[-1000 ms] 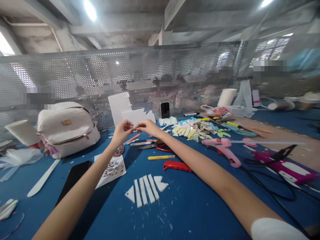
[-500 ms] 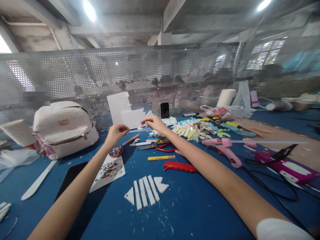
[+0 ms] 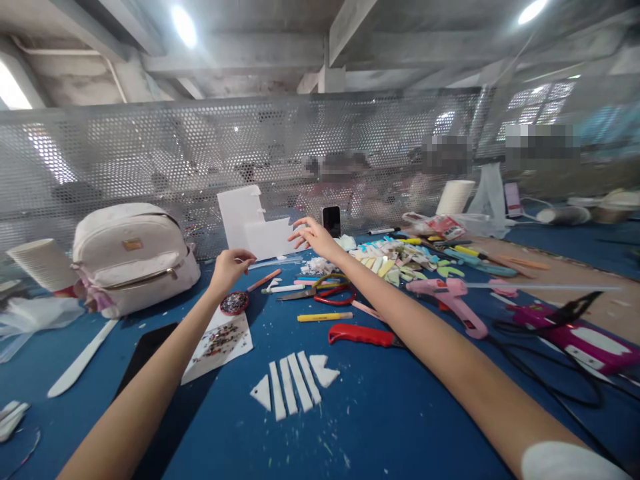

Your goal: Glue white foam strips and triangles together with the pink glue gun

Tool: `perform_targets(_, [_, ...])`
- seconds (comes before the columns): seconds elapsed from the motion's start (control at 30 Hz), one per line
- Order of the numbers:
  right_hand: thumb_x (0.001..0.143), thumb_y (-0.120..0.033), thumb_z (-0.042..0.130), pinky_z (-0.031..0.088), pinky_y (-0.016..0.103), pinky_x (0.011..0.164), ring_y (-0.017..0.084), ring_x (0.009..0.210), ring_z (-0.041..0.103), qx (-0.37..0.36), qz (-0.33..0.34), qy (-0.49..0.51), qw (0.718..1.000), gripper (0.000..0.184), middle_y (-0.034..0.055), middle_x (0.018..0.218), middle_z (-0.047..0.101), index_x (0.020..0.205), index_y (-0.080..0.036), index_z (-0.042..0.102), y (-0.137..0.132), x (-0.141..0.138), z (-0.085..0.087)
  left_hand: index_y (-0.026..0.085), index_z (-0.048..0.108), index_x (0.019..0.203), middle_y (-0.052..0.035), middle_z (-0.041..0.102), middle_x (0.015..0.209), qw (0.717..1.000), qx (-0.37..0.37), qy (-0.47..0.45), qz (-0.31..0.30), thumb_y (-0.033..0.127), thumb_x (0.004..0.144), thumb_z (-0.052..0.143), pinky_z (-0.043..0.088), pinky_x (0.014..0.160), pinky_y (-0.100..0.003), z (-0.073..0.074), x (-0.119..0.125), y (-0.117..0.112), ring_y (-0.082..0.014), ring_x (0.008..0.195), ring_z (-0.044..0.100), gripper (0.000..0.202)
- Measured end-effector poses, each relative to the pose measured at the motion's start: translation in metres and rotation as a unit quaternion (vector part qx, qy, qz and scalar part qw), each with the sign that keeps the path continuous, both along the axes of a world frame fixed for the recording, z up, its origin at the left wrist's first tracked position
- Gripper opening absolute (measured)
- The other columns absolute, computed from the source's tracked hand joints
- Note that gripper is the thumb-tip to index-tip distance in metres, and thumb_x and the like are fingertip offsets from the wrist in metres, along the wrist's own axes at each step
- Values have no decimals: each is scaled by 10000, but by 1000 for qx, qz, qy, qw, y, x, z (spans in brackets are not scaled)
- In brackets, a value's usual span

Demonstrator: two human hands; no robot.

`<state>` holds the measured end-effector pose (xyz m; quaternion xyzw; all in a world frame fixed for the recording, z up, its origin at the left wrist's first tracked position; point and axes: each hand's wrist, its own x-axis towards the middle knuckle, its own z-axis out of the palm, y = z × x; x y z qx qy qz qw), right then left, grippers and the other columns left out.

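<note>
My left hand [image 3: 233, 269] hovers over the far left of the work area, fingers bent together towards the thumb. Whatever is between them is too small to make out. My right hand [image 3: 316, 239] is open, its fingers spread apart with nothing in them, near the right edge of the white foam board pieces [image 3: 270, 237] propped against the mesh. Below my left hand sits a red dish of glitter [image 3: 235, 303], beside a white sheet [image 3: 235, 357] with glitter scattered on it. In front lies a fish shape of separate white foam pieces [image 3: 291, 385].
A yellow craft knife [image 3: 325, 317], a red-handled saw [image 3: 363, 335] and scissors [image 3: 300, 294] lie mid-table. To the right are a pink glue gun [image 3: 460, 303], black cables and a heap of foam scraps [image 3: 387, 260]. A white backpack [image 3: 133, 257] stands left, before a mesh partition [image 3: 200, 147].
My right hand has lifted slightly up and to the right, its fingers spreading more. My left hand has shifted slightly left. The view has shifted a little; the fish pieces lie as before.
</note>
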<state>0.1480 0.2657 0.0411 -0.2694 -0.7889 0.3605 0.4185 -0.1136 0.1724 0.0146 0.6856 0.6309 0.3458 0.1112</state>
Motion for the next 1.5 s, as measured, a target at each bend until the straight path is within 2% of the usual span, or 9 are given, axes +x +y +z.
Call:
perform_targets(0.3, [992, -318, 589, 586, 342, 709, 166, 796, 679, 45, 0, -27, 999, 285, 60, 1064, 674, 1226, -155, 581, -6, 0, 2, 154, 637, 1095, -61, 665, 1091, 999, 49, -18, -1, 360, 946, 620, 564, 840, -390, 9, 8, -8, -181, 939, 657, 255])
perform_targets(0.5, [1016, -347, 544, 578, 374, 753, 159, 742, 681, 122, 18, -78, 989, 334, 47, 1014, 693, 1293, -160, 547, -30, -6, 11, 157, 639, 1107, -70, 657, 1143, 992, 85, -78, -56, 352, 944, 623, 546, 899, -426, 17, 37, -14, -199, 1008, 648, 256])
perform_targets(0.57, [1026, -299, 515, 562, 387, 784, 160, 717, 682, 149, 21, -105, 983, 379, 33, 971, 708, 1380, -172, 478, -40, -9, 14, 159, 633, 1132, -71, 658, 1145, 987, 85, -114, -75, 352, 946, 621, 551, 890, -421, 17, 49, -16, -195, 994, 653, 268])
perform_targets(0.77, [987, -138, 463, 494, 339, 774, 201, 758, 683, 205, 12, -187, 961, 733, 19, 844, 750, 1596, -196, 60, -59, -19, 15, 148, 630, 1137, -59, 663, 1096, 960, 69, -255, -90, 379, 949, 612, 568, 834, -394, 12, 71, -24, -198, 959, 660, 299])
perform_targets(0.87, [1019, -213, 475, 518, 374, 790, 208, 804, 692, 211, 18, -207, 955, 622, 41, 911, 734, 1570, -183, 190, -62, -22, 11, 142, 635, 1097, -57, 666, 1069, 941, 63, -321, -88, 391, 950, 608, 566, 829, -389, 11, 71, -25, -188, 936, 661, 290])
perform_targets(0.97, [1030, -303, 506, 552, 412, 817, 198, 836, 694, 210, 37, -217, 953, 425, 55, 1016, 703, 1430, -176, 437, -59, -24, 6, 141, 632, 1086, -59, 666, 1064, 921, 58, -373, -90, 380, 949, 613, 568, 818, -380, 13, 66, -25, -176, 915, 661, 276])
perform_targets(1.07, [1014, -336, 549, 566, 415, 824, 192, 860, 689, 207, 51, -226, 950, 330, 61, 1067, 687, 1296, -164, 554, -52, -22, 1, 141, 628, 1089, -58, 662, 1065, 904, 69, -414, -81, 367, 949, 615, 570, 797, -366, 18, 56, -22, -169, 899, 658, 266])
perform_targets(1.33, [990, -319, 595, 575, 414, 821, 203, 918, 680, 198, 35, -244, 949, 308, 74, 1136, 665, 1253, -161, 582, -39, -14, -4, 151, 600, 1171, -41, 653, 1019, 886, 119, -444, -68, 328, 952, 614, 572, 723, -321, 42, 28, -23, -143, 811, 648, 281])
perform_targets(1.5, [988, -321, 599, 575, 421, 830, 211, 945, 676, 190, 14, -251, 949, 324, 81, 1167, 656, 1270, -165, 576, -38, -12, -7, 155, 596, 1198, -61, 656, 1102, 912, 117, -385, -75, 325, 949, 620, 577, 779, -355, 44, 21, -27, -165, 884, 662, 303])
